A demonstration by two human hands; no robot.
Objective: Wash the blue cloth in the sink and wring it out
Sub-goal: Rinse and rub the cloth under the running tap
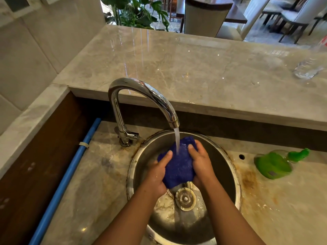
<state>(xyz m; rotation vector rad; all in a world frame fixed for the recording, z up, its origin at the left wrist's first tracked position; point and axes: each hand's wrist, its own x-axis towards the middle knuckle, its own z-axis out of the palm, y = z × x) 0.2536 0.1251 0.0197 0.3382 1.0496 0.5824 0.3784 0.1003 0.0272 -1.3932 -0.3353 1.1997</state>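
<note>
Water point(177, 140) pours from the tap point(139, 89) straight onto the cloth point(178, 167). I see the cloth bunched into a wet blue wad over the sink point(228, 167) bowl, just behind the drain point(185, 198) and, as far as I can tell, held off the bottom.

My view has both hands on it. The left hand point(157, 175) grips the cloth's left side with the thumb laid across the top. The right hand point(200, 165) grips the right side the same way, its thumb near the stream. On both hands the fingers are clamped on the cloth, wrapped underneath where I cannot see them. Both hands look wet.

The tap's base stands on the surface point(283, 214) just behind and left of the sink, and its spout arches over the bowl. A blue pipe point(67, 177) runs along the wall well to the left of the sink. Right of the sink a green bottle point(272, 165) lies on its side on the surface, with rust stains point(247, 181) between it and the rim. Behind the sink and higher up is an upper surface point(194, 68). A glass point(307, 68) stands on it, far off to the right. Beyond that I make out a plant point(134, 13) and chairs point(290, 16).
</note>
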